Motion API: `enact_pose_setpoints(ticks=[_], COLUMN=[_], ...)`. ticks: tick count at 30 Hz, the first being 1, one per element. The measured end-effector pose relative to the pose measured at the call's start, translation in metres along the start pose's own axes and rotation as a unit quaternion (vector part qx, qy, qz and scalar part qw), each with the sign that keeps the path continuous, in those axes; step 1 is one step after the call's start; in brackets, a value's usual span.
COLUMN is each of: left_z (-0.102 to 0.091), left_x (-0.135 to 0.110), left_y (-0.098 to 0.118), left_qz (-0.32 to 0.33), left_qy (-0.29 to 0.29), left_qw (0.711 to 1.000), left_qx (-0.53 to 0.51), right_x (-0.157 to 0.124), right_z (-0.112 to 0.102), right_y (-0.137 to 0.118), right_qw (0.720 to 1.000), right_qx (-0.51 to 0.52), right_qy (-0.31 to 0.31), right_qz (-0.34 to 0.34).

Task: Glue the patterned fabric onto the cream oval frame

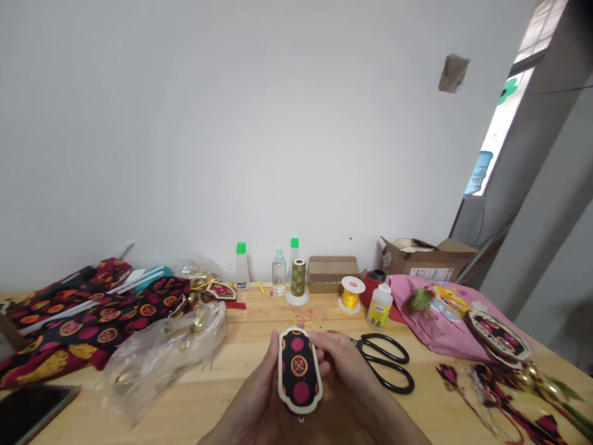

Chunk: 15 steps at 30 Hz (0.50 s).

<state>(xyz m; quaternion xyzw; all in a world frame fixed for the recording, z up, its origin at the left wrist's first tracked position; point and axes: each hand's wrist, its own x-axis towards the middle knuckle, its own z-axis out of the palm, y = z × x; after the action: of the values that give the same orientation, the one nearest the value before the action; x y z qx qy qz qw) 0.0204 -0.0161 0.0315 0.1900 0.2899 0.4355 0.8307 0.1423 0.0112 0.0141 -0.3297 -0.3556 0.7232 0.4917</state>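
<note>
Both my hands hold an oblong wooden ornament (299,369) faced with black fabric that carries pink and orange circles. It stands upright over the wooden table (231,383). My left hand (259,395) wraps its left edge from behind. My right hand (340,364) grips its right edge, fingers curled against the rim. A short yellow thread lies on the table just beyond the ornament. Black scissors (386,364) lie right beside my right hand.
Patterned fabric (88,315) and a clear plastic bag (157,352) lie at the left, a dark phone (28,411) at the near left. Bottles (241,267), thread spools (298,279), a glue bottle (380,304), cardboard boxes (331,272) and a pink bag (445,321) line the back and right.
</note>
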Motion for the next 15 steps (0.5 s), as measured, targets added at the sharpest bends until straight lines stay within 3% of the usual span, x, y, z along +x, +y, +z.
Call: enact_pose_setpoints(ticks=[7,15], left_z=[-0.001,-0.011], left_x=[0.002,0.005], left_y=[-0.002,-0.002], left_qz=[0.029,0.039], left_qy=[0.025,-0.049], left_qw=[0.999,0.998], left_qx=[0.009,-0.028], right_x=[0.003,0.003], right_z=[-0.001,-0.002], right_y=[0.006,0.008], right_qw=[0.997,0.996], right_qx=[0.059,0.088], right_qy=[-0.014,-0.01], right_qz=[0.041,0.03])
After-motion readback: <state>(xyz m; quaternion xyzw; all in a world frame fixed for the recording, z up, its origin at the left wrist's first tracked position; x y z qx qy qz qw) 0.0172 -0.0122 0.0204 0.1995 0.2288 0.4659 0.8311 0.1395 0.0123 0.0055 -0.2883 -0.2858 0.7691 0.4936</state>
